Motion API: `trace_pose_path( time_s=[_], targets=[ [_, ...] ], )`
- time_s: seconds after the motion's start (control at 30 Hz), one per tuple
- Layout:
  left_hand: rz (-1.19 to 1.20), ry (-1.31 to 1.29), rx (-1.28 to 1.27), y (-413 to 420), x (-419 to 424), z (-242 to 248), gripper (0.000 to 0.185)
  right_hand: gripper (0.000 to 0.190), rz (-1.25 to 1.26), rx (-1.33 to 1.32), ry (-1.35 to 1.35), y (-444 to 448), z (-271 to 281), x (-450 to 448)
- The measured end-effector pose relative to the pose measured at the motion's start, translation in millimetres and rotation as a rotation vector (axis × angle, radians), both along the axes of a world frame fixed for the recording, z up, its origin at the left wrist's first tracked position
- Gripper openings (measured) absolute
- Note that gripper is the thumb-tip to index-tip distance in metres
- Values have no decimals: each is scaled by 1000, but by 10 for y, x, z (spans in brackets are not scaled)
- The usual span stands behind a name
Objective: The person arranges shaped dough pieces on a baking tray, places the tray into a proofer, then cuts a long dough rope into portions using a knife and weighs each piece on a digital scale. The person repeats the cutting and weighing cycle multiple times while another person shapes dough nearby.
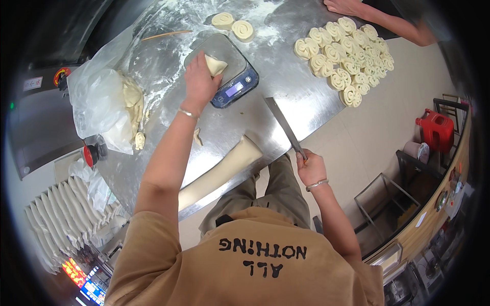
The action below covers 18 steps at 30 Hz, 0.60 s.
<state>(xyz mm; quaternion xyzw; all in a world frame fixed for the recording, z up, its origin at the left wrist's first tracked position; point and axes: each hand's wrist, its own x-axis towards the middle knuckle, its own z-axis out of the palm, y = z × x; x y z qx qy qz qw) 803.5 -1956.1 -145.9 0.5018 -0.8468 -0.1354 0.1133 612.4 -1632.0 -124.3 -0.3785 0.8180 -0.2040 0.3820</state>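
My left hand (201,82) rests on a digital kitchen scale (236,61) with a lit display. Between its fingers and thumb is a small pale dough piece (215,65). My right hand (311,168) grips the handle of a long, flat-bladed knife (282,121), its blade pointing up and left over the steel table (294,86). A thick log of dough (226,170) lies along the table's near edge, between my forearms. A small dough scrap (197,136) sits beside my left forearm.
Spiral-cut dough rolls (350,63) crowd the table's right side, near another person's hand (344,7). Two round dough pieces (233,26) and a thin stick (166,35) lie beyond the scale. Plastic sheeting (97,99) partly covers dough (133,95) at left. A red jug (438,130) stands right.
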Motion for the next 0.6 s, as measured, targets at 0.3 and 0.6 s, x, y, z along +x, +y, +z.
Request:
trace_pose_path(
  time_s=[0.3,0.6],
  targets=[
    [-39,4,328,1958,160,181,78,20,32,124,162,-53,-30,82],
    [42,442,427,2126,336,100,58,23,9,190,251,-76,-48,212]
  ],
)
